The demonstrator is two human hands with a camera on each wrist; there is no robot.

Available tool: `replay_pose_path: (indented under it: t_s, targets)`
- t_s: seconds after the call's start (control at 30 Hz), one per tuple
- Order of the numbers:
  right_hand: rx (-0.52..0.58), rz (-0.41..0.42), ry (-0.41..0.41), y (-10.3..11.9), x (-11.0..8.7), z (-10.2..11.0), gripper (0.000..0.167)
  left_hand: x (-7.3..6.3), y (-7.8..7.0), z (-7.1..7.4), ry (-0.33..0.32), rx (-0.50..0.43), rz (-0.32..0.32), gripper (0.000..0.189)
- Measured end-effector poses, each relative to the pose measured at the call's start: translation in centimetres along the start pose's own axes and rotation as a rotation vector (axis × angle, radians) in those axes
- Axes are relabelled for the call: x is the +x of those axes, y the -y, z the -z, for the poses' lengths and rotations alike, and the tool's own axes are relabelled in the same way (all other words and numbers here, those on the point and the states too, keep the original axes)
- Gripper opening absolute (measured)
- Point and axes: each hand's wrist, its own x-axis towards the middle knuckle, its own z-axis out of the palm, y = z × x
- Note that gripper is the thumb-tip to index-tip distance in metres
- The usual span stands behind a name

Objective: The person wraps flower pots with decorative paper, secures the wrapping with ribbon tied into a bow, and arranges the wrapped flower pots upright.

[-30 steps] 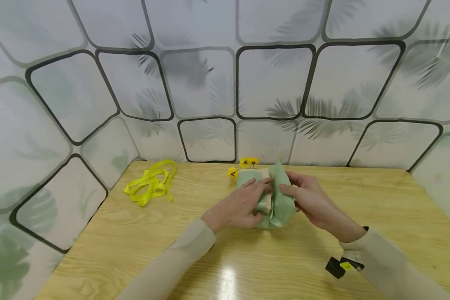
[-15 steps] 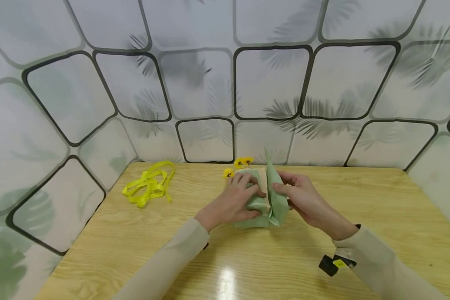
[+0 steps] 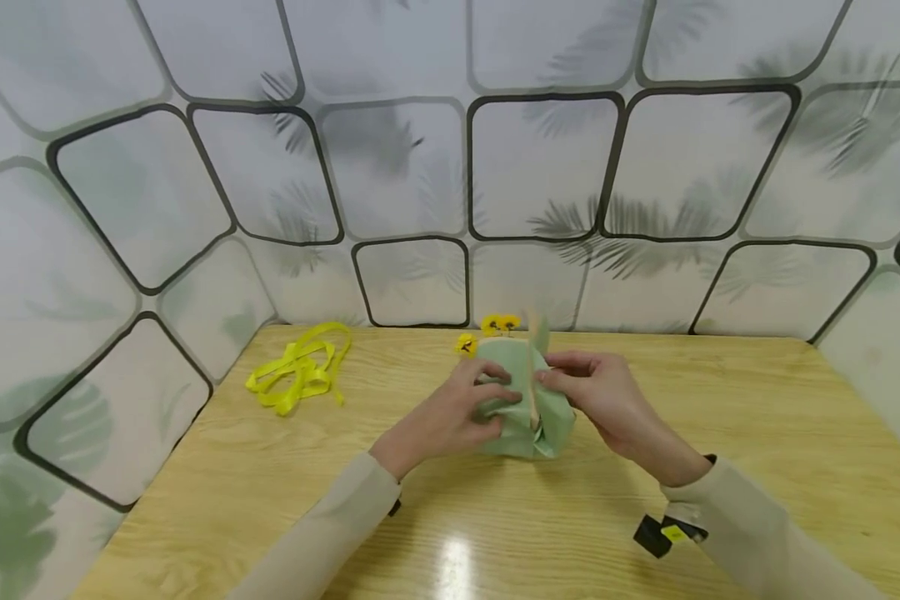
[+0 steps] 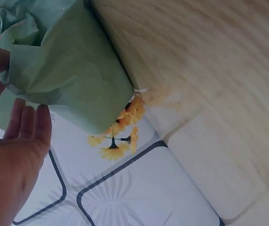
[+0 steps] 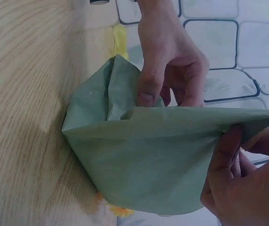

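One green wrapper [image 5: 144,165] sits between spread left fingers [image 4: 42,125] and right fingers [image 5: 226,155] pinching it.

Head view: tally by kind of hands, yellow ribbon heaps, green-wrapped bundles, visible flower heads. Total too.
Hands: 2 (left hand, right hand)
Yellow ribbon heap: 1
Green-wrapped bundle: 1
Yellow flower heads: 3 showing
Total: 7

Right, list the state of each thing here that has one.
Green paper, creased, one flap raised.
Yellow flowers, heads sticking out of the paper.
Yellow ribbon, untied, in a loose tangle.
Left hand, touching the paper.
Right hand, pinching the paper's flap.
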Motion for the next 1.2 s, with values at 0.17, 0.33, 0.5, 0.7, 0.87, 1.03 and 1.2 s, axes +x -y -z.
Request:
replay_pose_path:
  t_s: [0.17, 0.33, 0.5, 0.7, 0.87, 1.03, 1.2]
  targets:
    - [0.006, 0.021, -0.022, 0.0, 0.3, -0.7, 0.039, -0.3, 0.3, 0.6, -0.007, -0.040, 0.017, 0.028]
    - [-0.023, 0.040, -0.030, -0.1, 0.5, -1.6, 0.036, 0.0, 0.5, 1.4, 0.068, -0.224, 0.145, 0.039]
    - [-0.051, 0.038, -0.053, -0.1, 0.7, -2.4, 0.034, 0.2, 0.6, 2.2, 0.075, -0.457, 0.373, 0.035]
    - [-0.047, 0.042, -0.051, -0.3, 1.0, -3.6, 0.029, 0.3, 0.7, 2.6, 0.023, -0.618, 0.550, 0.031]
    - [-0.065, 0.050, -0.063, -0.4, 0.9, -4.2, 0.025, 0.2, 0.3, 2.8, 0.010, -0.655, 0.576, 0.034]
    - [-0.134, 0.068, -0.070, -0.5, 1.0, -4.7, 0.022, 0.0, 0.2, 2.8, -0.026, -0.664, 0.605, 0.042]
    - [-0.205, 0.101, -0.058, -1.0, 1.0, -5.6, 0.020, 0.6, 0.8, 2.8, -0.067, -0.688, 0.671, 0.056]
